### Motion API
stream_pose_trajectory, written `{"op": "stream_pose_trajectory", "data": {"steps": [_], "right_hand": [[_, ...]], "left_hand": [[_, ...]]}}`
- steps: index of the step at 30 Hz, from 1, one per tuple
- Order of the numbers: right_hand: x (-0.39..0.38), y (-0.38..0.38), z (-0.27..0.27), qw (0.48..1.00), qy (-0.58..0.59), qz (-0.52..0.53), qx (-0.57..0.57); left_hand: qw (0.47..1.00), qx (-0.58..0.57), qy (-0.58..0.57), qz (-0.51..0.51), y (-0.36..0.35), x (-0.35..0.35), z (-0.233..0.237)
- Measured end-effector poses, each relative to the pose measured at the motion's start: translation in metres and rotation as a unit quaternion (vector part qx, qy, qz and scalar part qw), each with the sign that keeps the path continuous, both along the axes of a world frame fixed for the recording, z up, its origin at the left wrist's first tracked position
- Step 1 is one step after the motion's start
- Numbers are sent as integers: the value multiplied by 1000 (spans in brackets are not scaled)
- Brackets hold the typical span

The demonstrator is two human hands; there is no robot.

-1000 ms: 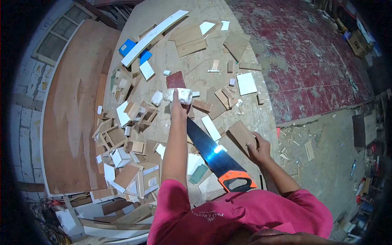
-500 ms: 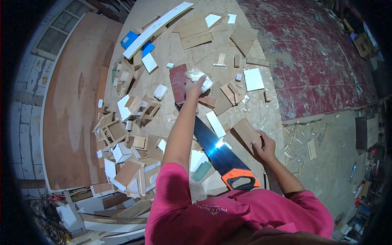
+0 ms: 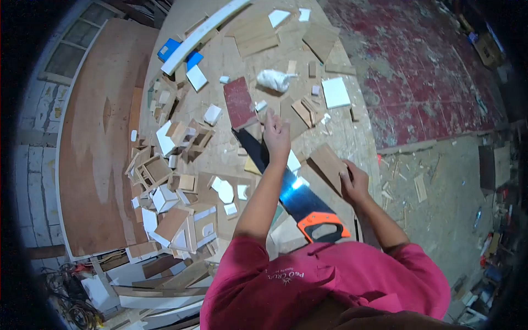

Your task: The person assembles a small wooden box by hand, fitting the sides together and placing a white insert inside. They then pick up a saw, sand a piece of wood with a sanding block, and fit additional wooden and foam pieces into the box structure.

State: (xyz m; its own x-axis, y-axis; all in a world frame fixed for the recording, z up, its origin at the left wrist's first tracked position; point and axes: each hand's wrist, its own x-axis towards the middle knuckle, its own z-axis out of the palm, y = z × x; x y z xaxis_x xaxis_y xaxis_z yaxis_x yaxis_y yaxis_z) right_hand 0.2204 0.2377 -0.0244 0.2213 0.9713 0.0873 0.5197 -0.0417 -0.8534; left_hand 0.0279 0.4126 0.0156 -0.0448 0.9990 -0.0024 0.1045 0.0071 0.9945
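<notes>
My right hand [image 3: 355,184] grips the edge of a rectangular wooden board [image 3: 328,165], thumb on its face. My left hand [image 3: 278,135] is over the middle of the table with its fingers curled; whatever may be in them is hidden. Under my left forearm lies a handsaw [image 3: 305,201] with a dark blade and an orange-and-black handle [image 3: 323,226]. Beyond its tip is a dark red rectangular piece [image 3: 238,102]. A crumpled white cloth [image 3: 273,80] rests farther off, and a small white block [image 3: 260,105] lies just past my left fingers.
Small wooden frames and offcuts [image 3: 154,170] crowd the table's left side. A long white strip [image 3: 203,36] lies across blue pieces [image 3: 193,59] at the far left. A white square [image 3: 335,92] is near the right edge. A large brown panel [image 3: 99,137] stands left of the table.
My left hand has let go of the white cloth and drawn back toward me, over the saw's far end. My right hand still holds the board in about the same place.
</notes>
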Motion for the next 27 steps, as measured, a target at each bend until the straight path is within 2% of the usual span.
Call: {"op": "stream_pose_trajectory", "data": {"steps": [4, 6, 7, 9, 10, 11, 12, 13, 15, 16, 17, 18, 19, 20, 21, 23, 24, 26, 27], "right_hand": [[6, 3, -14, 1000, -17, 8, -24], [4, 9, -17, 992, 113, 3, -54], [1, 11, -22, 992, 113, 8, -55], [-12, 10, -31, 938, 345, -4, -47], [-22, 6, -1, 907, 406, 11, -113], [-33, 4, 17, 906, 407, 18, -117], [-44, -2, 31, 906, 390, 83, -143], [-55, -10, 37, 900, 372, 147, -171], [-69, -24, 31, 931, 245, 253, -98], [-71, -31, 54, 958, 142, 250, 2], [-68, -42, 66, 956, 140, 257, -2], [-63, -56, 76, 958, 56, 281, -10], [-60, -72, 81, 952, -27, 304, -18], [-58, -92, 73, 938, -17, 346, 11], [-55, -109, 83, 926, -56, 374, 1], [-53, -132, 50, 912, -84, 397, 64], [-54, -134, 44, 909, -86, 402, 64], [-54, -131, 38, 898, -153, 405, 79], [-53, -128, 41, 896, -155, 409, 78]], "left_hand": [[997, -30, -65, -15, -77, 5, 4], [992, -81, -91, -24, -107, 1, -1], [985, -125, -115, -33, -117, -1, 0], [973, -157, -161, -49, -133, -6, 2], [958, -187, -206, -72, -139, -10, 4], [939, -215, -252, -94, -146, -14, 5], [929, -272, -242, -68, -155, -13, 34], [914, -275, -297, -36, -162, -20, 25], [898, -202, -379, -92, -170, -46, 17], [900, -204, -379, -72, -178, -55, 36], [889, -218, -401, -35, -187, -73, 38], [877, -228, -423, 0, -194, -92, 40], [888, -203, -412, 33, -203, -110, 48], [897, -176, -401, 65, -213, -127, 55], [896, -172, -404, 71, -223, -144, 58], [856, -147, -493, 49, -243, -170, 61], [855, -144, -495, 53, -249, -167, 68], [867, -117, -460, 150, -261, -154, 90], [865, -116, -462, 154, -268, -151, 89]]}}
